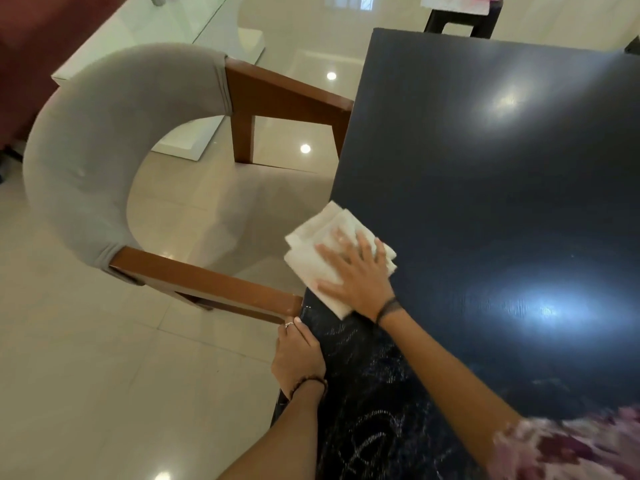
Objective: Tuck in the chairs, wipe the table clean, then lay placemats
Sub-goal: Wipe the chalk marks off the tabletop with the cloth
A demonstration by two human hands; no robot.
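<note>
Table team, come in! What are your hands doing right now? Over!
Right hand flat on white cloth, pressing it at table edge. Left hand on table's side edge. Chair arms at the table edge, beside the cloth.
</note>
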